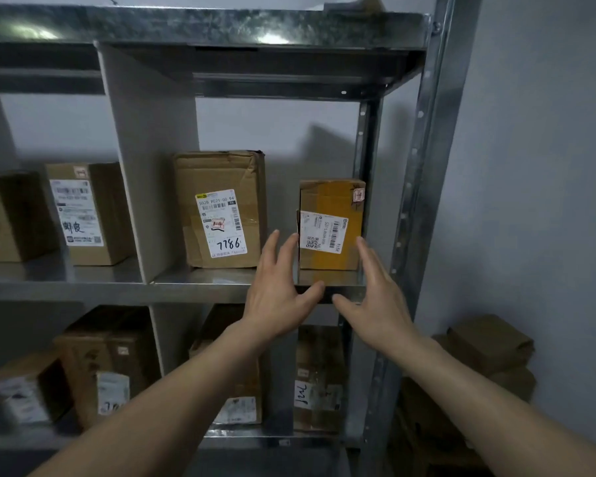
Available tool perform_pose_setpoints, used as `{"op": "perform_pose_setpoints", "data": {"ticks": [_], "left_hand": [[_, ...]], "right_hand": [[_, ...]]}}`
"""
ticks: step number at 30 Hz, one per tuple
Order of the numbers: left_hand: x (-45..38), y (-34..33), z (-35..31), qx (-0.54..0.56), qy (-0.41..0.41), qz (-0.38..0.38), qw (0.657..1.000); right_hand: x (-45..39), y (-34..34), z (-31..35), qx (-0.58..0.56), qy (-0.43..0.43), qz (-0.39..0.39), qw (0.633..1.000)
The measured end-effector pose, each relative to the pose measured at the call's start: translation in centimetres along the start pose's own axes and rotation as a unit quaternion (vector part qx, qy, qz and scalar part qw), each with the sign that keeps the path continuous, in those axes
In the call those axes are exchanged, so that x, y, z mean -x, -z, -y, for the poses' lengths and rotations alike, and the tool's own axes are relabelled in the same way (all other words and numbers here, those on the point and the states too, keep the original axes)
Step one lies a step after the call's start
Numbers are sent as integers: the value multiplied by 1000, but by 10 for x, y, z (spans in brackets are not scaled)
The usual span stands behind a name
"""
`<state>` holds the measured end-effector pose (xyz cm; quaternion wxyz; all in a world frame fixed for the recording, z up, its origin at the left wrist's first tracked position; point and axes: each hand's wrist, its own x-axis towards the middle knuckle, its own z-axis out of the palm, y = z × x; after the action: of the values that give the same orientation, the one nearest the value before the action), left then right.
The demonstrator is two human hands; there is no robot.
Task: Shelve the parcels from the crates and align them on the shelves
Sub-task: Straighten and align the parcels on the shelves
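Our left hand (277, 287) and right hand (381, 297) flank the small brown cardboard parcel with yellow tape (331, 225) on the grey metal shelf (221, 280), fingers straight and apart, holding nothing. We should press both sides evenly, squaring it with the front edge.

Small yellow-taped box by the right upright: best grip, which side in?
Grip the small yellow-taped box by its two vertical side faces, coming straight in from the front. It stands upright; the shelf upright crowds its right side. Left hand and right hand, both open, already flank it.
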<state>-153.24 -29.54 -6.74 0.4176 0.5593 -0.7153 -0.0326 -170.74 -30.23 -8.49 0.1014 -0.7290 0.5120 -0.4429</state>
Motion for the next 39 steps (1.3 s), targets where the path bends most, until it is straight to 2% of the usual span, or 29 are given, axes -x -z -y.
{"op": "perform_pose_setpoints", "data": {"ticks": [9, 21, 39], "left_hand": [[51, -11, 3, -22, 18, -12, 1000], [105, -33, 8, -23, 56, 20, 998], [152, -67, 31, -43, 107, 73, 991]], "right_hand": [[52, 0, -12, -32, -15, 40, 999], [99, -6, -31, -64, -52, 77, 994], [145, -21, -62, -26, -133, 124, 983]]}}
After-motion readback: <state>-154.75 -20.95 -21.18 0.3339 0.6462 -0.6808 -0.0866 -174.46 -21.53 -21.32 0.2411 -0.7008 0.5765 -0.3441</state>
